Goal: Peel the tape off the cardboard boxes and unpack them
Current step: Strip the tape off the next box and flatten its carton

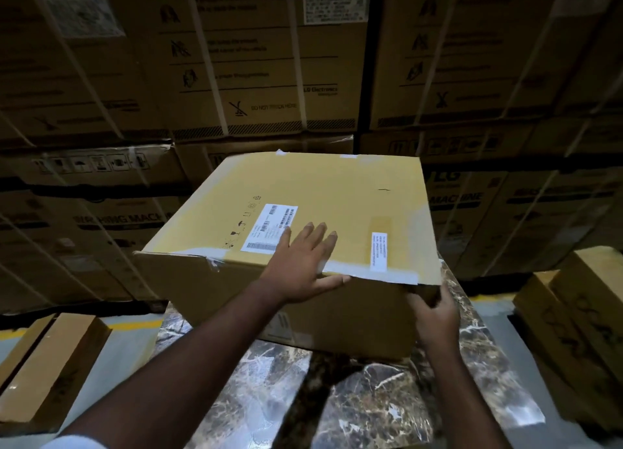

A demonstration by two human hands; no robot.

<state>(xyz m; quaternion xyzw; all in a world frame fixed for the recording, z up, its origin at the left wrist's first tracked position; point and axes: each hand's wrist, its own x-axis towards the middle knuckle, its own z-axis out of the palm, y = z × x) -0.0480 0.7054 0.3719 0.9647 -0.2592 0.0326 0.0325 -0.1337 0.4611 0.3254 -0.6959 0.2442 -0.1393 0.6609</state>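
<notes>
A large cardboard box [303, 212] sits on a marble-patterned desk [371, 391], turned at an angle so that one corner points toward the lower right and its long axis runs from lower left to upper right. Its top is shut, so nothing inside can be seen. Clear tape [367, 273] runs along the near top edge, with a torn scrap near the left corner, and a white barcode label [269, 227] lies on the lid beside a narrow white sticker [379, 251]. The left hand [300, 263] lies flat on the lid, fingers spread and open, thumb hooked over the near edge. The right hand [436, 313] cups the near right corner from below; its fingers are hidden under the flap, so their grip cannot be judged. Stacked appliance cartons [263, 60] fill the dim background, print mostly blurred. Smaller flat boxes [50, 364] lie on the floor on either side, cut off by the frame.
</notes>
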